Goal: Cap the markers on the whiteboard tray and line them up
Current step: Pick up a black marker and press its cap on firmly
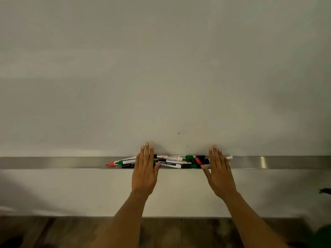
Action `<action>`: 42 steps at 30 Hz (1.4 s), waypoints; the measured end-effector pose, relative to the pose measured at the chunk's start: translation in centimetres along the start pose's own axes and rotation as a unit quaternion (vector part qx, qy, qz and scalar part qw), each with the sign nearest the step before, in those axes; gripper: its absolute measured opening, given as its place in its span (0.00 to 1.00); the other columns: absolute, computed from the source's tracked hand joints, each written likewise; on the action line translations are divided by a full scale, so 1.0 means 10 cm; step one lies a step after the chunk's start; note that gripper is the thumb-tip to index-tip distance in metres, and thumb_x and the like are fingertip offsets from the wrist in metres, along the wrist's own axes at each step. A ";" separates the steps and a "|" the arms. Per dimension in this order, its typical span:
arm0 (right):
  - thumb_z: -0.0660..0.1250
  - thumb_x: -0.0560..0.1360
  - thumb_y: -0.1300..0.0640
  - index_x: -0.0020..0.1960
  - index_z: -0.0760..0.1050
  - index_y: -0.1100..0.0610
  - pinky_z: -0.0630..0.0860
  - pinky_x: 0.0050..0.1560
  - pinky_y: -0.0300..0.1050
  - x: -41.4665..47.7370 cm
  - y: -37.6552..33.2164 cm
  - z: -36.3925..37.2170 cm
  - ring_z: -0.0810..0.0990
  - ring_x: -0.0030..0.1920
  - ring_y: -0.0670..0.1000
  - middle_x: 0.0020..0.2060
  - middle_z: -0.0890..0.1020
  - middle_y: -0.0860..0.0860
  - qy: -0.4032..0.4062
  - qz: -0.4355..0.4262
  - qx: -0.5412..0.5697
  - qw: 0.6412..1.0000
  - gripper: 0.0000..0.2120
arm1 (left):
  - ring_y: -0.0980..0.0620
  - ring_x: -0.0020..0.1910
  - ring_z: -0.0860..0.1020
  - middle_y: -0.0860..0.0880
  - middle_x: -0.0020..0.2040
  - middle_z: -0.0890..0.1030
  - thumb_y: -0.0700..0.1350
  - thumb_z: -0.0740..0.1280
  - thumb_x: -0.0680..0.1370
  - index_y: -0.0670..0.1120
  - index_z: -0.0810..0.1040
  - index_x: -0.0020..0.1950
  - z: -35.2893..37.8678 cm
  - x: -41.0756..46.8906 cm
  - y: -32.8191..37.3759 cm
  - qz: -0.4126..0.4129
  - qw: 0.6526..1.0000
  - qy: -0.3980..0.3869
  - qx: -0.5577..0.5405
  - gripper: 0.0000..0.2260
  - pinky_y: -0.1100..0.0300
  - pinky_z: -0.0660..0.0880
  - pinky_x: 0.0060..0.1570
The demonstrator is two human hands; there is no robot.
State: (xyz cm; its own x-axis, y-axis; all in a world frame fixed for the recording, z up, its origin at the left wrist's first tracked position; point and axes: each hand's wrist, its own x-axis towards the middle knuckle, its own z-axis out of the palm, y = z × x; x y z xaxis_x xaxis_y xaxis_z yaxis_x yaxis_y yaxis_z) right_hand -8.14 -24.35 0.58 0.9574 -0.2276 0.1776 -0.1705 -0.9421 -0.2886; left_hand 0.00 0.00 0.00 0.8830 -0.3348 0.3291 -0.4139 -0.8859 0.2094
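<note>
The whiteboard tray (53, 162), a long metal ledge, runs across the full width of the view beneath the whiteboard (161, 68). A loose heap of markers (176, 161) lies in the tray near its middle, bodies crossing one another at shallow angles rather than aligned. At the left end of the heap, a marker with an exposed red tip (112, 163) points left along the tray, with a green-tipped marker (125, 161) lying just beside it. Toward the right end of the heap, a red cap (197, 160) and a black cap (200, 156) lie among the marker bodies; whether they are seated on markers cannot be determined. The left hand (145, 169) is held flat over the tray at the left part of the heap, palm away from the camera, fingers straight and close together, thumb near a black-labelled marker (168, 162). The right hand (219, 173) is held flat over the right end of the heap, fingers straight and slightly fanned. Neither hand grips anything. A white marker end (229, 157) protrudes to the right of the right hand.
</note>
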 end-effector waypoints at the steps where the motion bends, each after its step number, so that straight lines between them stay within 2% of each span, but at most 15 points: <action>1: 0.26 0.69 0.32 0.73 0.37 0.54 0.41 0.74 0.47 -0.01 0.04 0.07 0.39 0.75 0.50 0.75 0.42 0.50 -0.004 0.005 0.004 1.000 0.39 | 0.50 0.76 0.38 0.49 0.76 0.37 0.57 0.40 0.79 0.47 0.37 0.75 0.04 -0.04 -0.01 -0.008 1.000 -0.011 0.001 0.27 0.59 0.31 0.72; 5: 0.22 0.68 0.32 0.72 0.34 0.53 0.40 0.74 0.45 -0.08 0.10 0.23 0.37 0.74 0.49 0.73 0.39 0.49 -0.012 -0.001 -0.037 0.999 0.39 | 0.54 0.74 0.31 0.50 0.75 0.34 0.58 0.35 0.77 0.48 0.34 0.73 0.20 -0.20 -0.03 -0.009 0.999 -0.036 0.009 0.28 0.60 0.29 0.71; 11: 0.20 0.67 0.32 0.72 0.33 0.53 0.37 0.73 0.47 -0.09 0.18 0.35 0.36 0.74 0.50 0.73 0.37 0.49 -0.049 -0.002 -0.065 0.997 0.40 | 0.47 0.75 0.37 0.49 0.75 0.37 0.60 0.29 0.75 0.46 0.35 0.73 0.34 -0.26 -0.03 -0.005 0.997 -0.072 0.022 0.30 0.58 0.28 0.71; 24: 0.20 0.67 0.32 0.72 0.34 0.53 0.37 0.73 0.47 -0.06 0.21 0.39 0.37 0.73 0.49 0.76 0.45 0.52 -0.040 0.003 -0.079 0.996 0.39 | 0.48 0.76 0.42 0.49 0.76 0.42 0.60 0.33 0.77 0.47 0.40 0.74 0.35 -0.28 -0.07 0.006 0.998 -0.070 0.010 0.29 0.59 0.31 0.71; 28: 0.24 0.69 0.32 0.73 0.40 0.53 0.41 0.73 0.49 -0.06 0.19 0.38 0.41 0.74 0.50 0.76 0.49 0.53 -0.021 0.005 -0.051 0.998 0.40 | 0.51 0.75 0.37 0.51 0.75 0.39 0.59 0.36 0.77 0.49 0.37 0.73 0.33 -0.26 -0.11 0.009 0.998 -0.068 -0.002 0.27 0.61 0.29 0.71; 31: 0.26 0.70 0.32 0.74 0.44 0.54 0.44 0.73 0.49 -0.05 0.16 0.34 0.47 0.75 0.52 0.76 0.52 0.53 -0.020 0.008 -0.042 0.999 0.40 | 0.52 0.75 0.41 0.52 0.76 0.45 0.56 0.42 0.79 0.49 0.41 0.74 0.29 -0.24 -0.12 0.009 0.998 -0.063 -0.026 0.25 0.63 0.32 0.71; 33: 0.36 0.75 0.36 0.74 0.49 0.55 0.48 0.74 0.50 -0.04 0.13 0.31 0.52 0.75 0.54 0.75 0.57 0.53 -0.012 0.012 -0.015 1.000 0.34 | 0.51 0.76 0.47 0.50 0.77 0.52 0.54 0.47 0.80 0.49 0.47 0.75 0.25 -0.22 -0.13 0.006 0.997 -0.063 -0.043 0.24 0.61 0.37 0.74; 36: 0.54 0.79 0.49 0.72 0.59 0.57 0.57 0.72 0.51 0.00 0.11 0.26 0.62 0.72 0.57 0.71 0.67 0.56 0.034 0.010 0.047 0.998 0.23 | 0.48 0.75 0.57 0.47 0.75 0.62 0.50 0.52 0.81 0.47 0.58 0.74 0.20 -0.19 -0.14 0.003 0.997 -0.056 -0.054 0.21 0.56 0.46 0.74; 39: 0.62 0.76 0.64 0.64 0.70 0.62 0.67 0.66 0.55 0.08 0.14 0.20 0.73 0.64 0.60 0.62 0.76 0.60 0.084 -0.015 0.058 0.995 0.16 | 0.46 0.72 0.64 0.45 0.71 0.69 0.47 0.55 0.81 0.46 0.65 0.71 0.17 -0.15 -0.14 0.003 0.997 -0.039 -0.066 0.18 0.52 0.56 0.73; 42: 0.64 0.71 0.73 0.60 0.74 0.62 0.71 0.63 0.58 0.19 0.26 0.07 0.76 0.59 0.60 0.58 0.79 0.60 0.069 -0.015 0.027 0.997 0.19 | 0.46 0.70 0.67 0.45 0.69 0.71 0.46 0.56 0.81 0.45 0.67 0.69 0.14 -0.10 -0.12 0.004 0.997 -0.033 -0.071 0.17 0.52 0.60 0.72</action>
State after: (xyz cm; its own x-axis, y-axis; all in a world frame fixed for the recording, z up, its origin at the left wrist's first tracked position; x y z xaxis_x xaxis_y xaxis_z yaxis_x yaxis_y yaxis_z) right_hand -6.60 -27.07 -0.45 0.9198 -0.2349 0.3143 -0.1262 -0.9355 -0.3300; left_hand -0.08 0.93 -1.92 0.8908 -0.3657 0.2697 -0.4431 -0.8309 0.3366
